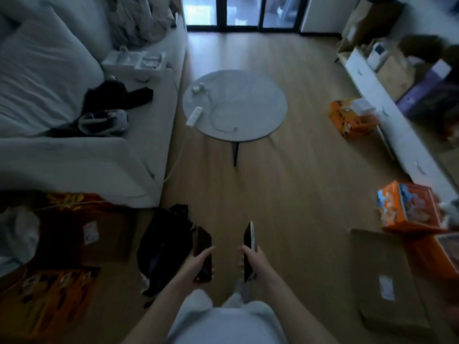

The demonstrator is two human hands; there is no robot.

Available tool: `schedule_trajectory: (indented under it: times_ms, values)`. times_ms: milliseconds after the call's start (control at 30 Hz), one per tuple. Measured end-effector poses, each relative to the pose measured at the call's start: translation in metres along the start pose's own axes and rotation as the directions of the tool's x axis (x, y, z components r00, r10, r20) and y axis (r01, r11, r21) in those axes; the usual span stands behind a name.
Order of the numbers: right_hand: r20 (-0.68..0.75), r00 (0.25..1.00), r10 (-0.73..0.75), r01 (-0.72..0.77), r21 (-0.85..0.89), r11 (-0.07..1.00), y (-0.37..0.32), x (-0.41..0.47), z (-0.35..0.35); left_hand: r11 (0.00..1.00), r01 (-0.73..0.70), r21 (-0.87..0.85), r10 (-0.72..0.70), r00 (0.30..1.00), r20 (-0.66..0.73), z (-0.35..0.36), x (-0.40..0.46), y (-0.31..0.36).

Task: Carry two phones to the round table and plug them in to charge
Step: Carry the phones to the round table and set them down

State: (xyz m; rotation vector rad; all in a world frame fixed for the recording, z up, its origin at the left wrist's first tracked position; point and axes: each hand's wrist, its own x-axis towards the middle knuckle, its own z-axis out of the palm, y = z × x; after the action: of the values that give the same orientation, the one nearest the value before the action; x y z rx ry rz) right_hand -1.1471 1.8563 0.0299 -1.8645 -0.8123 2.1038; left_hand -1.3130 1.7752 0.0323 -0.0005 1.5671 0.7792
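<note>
My left hand (198, 265) grips a dark phone (202, 240), held low in front of me. My right hand (254, 263) grips a second phone with a silver edge (248, 238), turned on its side. Ahead on the wooden floor stands the round grey table (260, 115). On its left part lie a white power strip (194, 116), a white charger plug (197, 89) and a loose white cable (218, 117). Both hands are well short of the table.
A white sofa (62, 155) with dark clothes and boxes runs along the left. A black bag (166, 244) lies on the floor by my left hand. Orange boxes (409, 209) and cardboard cartons (387, 281) line the right, beside a low white cabinet (387, 125).
</note>
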Motion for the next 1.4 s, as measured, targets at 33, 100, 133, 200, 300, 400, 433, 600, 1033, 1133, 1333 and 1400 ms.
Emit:
schedule_trajectory:
  times_ms: [33,100,133,200,300,400,433,600,1033,1133,1333,1400]
  values:
    - [0.001,1.000,0.003,-0.003,-0.025,1.000,-0.031,0.015,0.004,1.000,-0.010,-0.015,0.010,1.000,-0.012,0.005,0.012,0.025]
    - [0.030,0.999,0.014,-0.013,-0.033,0.999,-0.086,0.043,0.012,0.998,-0.034,-0.055,0.034,0.999,-0.005,0.015,0.035,0.072]
    - [0.050,0.999,0.019,-0.017,-0.040,0.999,-0.111,0.059,0.015,0.997,-0.037,-0.072,0.037,0.999,0.010,0.019,0.049,0.096]
    - [0.048,0.999,0.015,-0.014,-0.031,0.999,-0.159,0.095,0.021,0.994,-0.036,-0.104,0.040,0.999,0.037,0.030,0.084,0.145]
    - [0.005,1.000,0.029,-0.029,-0.041,0.999,-0.220,0.156,0.030,0.993,-0.022,-0.116,0.033,0.995,0.094,0.044,0.144,0.214]
    - [-0.041,0.998,0.048,-0.048,0.001,0.999,-0.275,0.209,0.034,0.998,0.016,-0.066,-0.008,0.992,0.129,0.058,0.201,0.286]
    - [-0.047,0.997,0.060,-0.059,0.011,0.998,-0.292,0.222,0.033,0.998,0.031,-0.048,-0.024,0.990,0.136,0.063,0.215,0.310]
    - [-0.041,0.992,0.118,-0.112,0.123,0.986,-0.374,0.270,0.020,0.998,0.038,0.043,-0.045,0.982,0.185,0.095,0.268,0.413]
    - [-0.096,0.979,0.180,-0.187,-0.075,0.979,-0.494,0.488,-0.033,0.994,0.059,0.088,-0.063,0.997,0.050,0.203,0.455,0.504]
    - [-0.084,0.982,0.169,-0.179,-0.137,0.974,-0.504,0.540,-0.046,0.993,0.021,0.117,-0.019,1.000,-0.011,0.219,0.512,0.515]
    - [-0.031,0.994,0.107,-0.107,-0.005,0.994,-0.504,0.628,-0.063,0.999,-0.039,0.007,0.039,0.999,-0.004,0.225,0.605,0.516]
    - [-0.044,0.993,0.108,-0.105,0.058,0.993,-0.503,0.652,-0.065,0.999,-0.034,-0.029,0.035,0.999,0.031,0.226,0.630,0.513]
